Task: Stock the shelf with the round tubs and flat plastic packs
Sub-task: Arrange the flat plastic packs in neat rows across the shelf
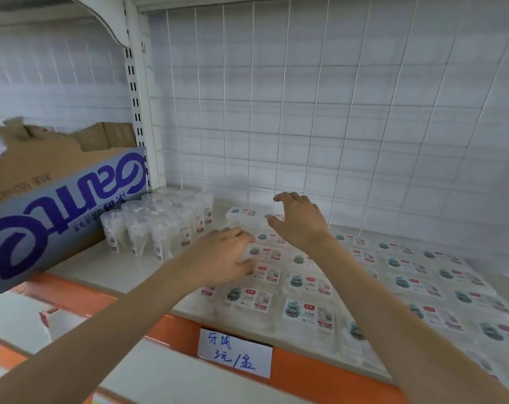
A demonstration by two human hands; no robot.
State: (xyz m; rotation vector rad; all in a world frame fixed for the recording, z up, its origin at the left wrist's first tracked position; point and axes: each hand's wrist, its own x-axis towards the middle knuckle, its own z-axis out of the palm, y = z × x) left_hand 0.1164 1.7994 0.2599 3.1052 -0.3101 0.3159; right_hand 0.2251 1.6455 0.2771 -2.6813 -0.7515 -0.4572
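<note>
White wire grid is backing the shelf (pixel 122 269). Round tubs (pixel 159 225) are standing far left beside a cardboard box (pixel 57 205), and flat packs (pixel 308 284) are lying in rows to the right. The left hand (pixel 224 255) is resting on the left-most packs; whether it is gripping one I cannot tell. The right hand (pixel 300 220) is hovering wide and empty over the far packs. The packs are probably being straightened, so the next move is calling for a gentle, even push.
</note>
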